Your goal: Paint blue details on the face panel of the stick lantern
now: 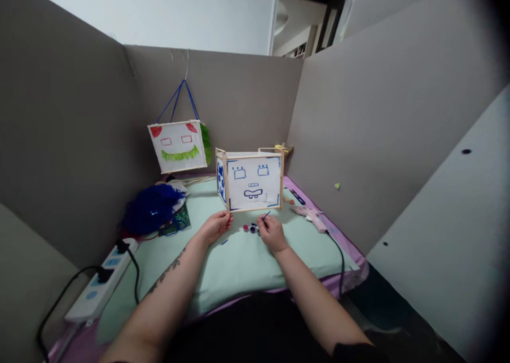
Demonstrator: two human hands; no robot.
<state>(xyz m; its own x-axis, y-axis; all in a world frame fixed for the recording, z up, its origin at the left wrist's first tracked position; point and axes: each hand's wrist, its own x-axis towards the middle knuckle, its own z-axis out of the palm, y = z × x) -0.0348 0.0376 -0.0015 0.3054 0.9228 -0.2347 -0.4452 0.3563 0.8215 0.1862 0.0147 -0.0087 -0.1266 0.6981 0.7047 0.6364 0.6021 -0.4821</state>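
Observation:
A box-shaped paper lantern (253, 185) with a thin wooden stick frame stands in front of me. Its front panel carries a face drawn in blue lines, and its left side has blue marks too. At the lower left corner of this frame, my left hand (217, 227) is closed, with its fingertips pinching the stick. My right hand (274, 234) grips a slim blue paintbrush (266, 214) just below the panel's bottom edge. Between both hands sit small paint pots (245, 228), one red and others dark, partly hidden by my right hand.
A second lantern (180, 148) hangs by blue cords on the left. Blue stringy material (153, 209) lies below it. A power strip (101, 280) is at the left edge; a pink glue gun (313, 217) with a black cable lies right. Grey partitions (239, 94) enclose the table.

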